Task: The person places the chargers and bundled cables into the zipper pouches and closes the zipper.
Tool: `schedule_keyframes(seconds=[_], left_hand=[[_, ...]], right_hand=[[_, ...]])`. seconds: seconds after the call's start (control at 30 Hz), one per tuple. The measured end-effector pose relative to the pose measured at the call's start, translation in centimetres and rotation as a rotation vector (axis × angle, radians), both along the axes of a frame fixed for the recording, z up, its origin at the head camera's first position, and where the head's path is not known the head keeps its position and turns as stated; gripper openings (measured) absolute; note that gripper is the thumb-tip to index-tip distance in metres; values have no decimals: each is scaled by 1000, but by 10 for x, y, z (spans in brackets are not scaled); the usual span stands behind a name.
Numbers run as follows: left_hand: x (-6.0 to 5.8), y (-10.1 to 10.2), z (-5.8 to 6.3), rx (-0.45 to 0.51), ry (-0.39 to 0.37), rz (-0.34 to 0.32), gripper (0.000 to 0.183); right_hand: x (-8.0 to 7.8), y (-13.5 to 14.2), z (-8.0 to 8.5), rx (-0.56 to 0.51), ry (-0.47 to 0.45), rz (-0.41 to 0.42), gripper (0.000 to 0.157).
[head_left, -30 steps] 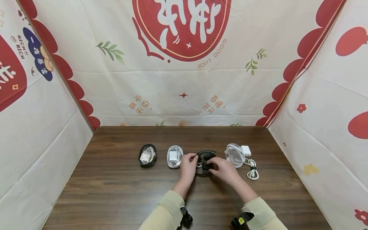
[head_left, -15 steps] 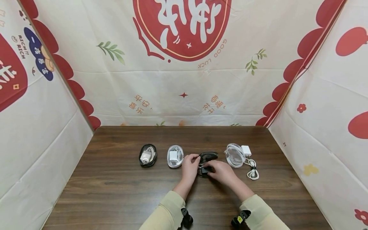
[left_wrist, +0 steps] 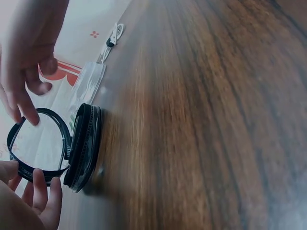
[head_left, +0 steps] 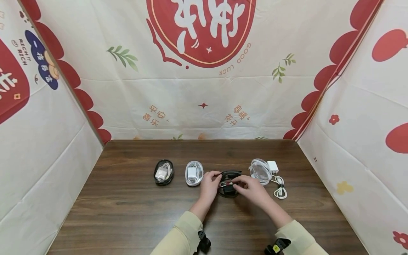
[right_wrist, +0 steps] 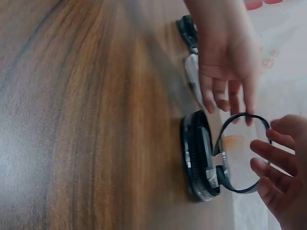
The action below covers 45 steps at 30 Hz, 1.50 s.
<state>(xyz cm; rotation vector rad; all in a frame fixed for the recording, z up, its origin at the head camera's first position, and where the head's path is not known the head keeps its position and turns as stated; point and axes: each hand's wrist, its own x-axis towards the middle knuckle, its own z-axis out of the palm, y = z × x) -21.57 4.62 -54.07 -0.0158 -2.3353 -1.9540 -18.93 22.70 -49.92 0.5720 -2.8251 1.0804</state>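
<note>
A small oval black zip case (head_left: 228, 193) stands on the table in front of me, its lid (head_left: 231, 174) swung up on its hinge. In the wrist views the lid is a black rim round a clear window. My left hand (head_left: 209, 186) pinches the rim on the left between thumb and fingers. On the right, fingertips of my right hand (head_left: 250, 188) hold the rim, other fingers spread loosely. Inside the case is a dark block, partly hidden. The case body (right_wrist: 194, 155) sits on the wood in the right wrist view.
To the left lie a clear case (head_left: 194, 173) and a black-rimmed case (head_left: 164, 172), each with a white charger and cable. To the right are an opened clear case (head_left: 260, 171), a white charger (head_left: 272, 166) and a tied white cable (head_left: 280, 191). Printed cloth walls surround the table (head_left: 127, 212).
The black case has shifted slightly toward me. My right hand's fingertips have moved from over its inside to the lid's right edge; my left hand stays at the left rim.
</note>
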Motion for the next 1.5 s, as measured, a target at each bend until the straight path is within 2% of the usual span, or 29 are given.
schedule_keyframes(seconds=[0.13, 0.23, 0.33, 0.4, 0.5, 0.7, 0.8, 0.97, 1.17, 1.33, 1.5], left_hand=[[0, -4, 1, -121, 46, -2, 9], [1, -7, 2, -220, 83, -16, 8], [2, -10, 3, -266, 92, -62, 8], [3, -12, 3, -285, 107, -97, 8], [5, -16, 3, -316, 115, -134, 9], [9, -21, 3, -357, 125, -182, 10], [10, -23, 2, -357, 138, -209, 10], [14, -26, 2, -344, 163, -227, 13], [19, -26, -1, -310, 117, -180, 16], [23, -23, -2, -331, 54, -129, 26], [25, -21, 1, -198, -79, -173, 32]], right_hand=[[3, 5, 9, -87, 45, -76, 14], [3, 8, 13, -117, 128, -127, 12], [1, 11, 16, -123, 198, -154, 12], [-2, 10, 17, -122, 208, -174, 13], [-6, 7, 17, -122, 158, -205, 18], [-19, 1, 7, -97, -53, -235, 33], [-25, -1, -1, -95, -145, -229, 36], [-35, -4, -12, -124, -247, -195, 39], [-43, -3, -20, -106, -267, -131, 36], [-45, 0, -26, -96, -293, -150, 34], [-44, 0, -28, -90, -286, -169, 32]])
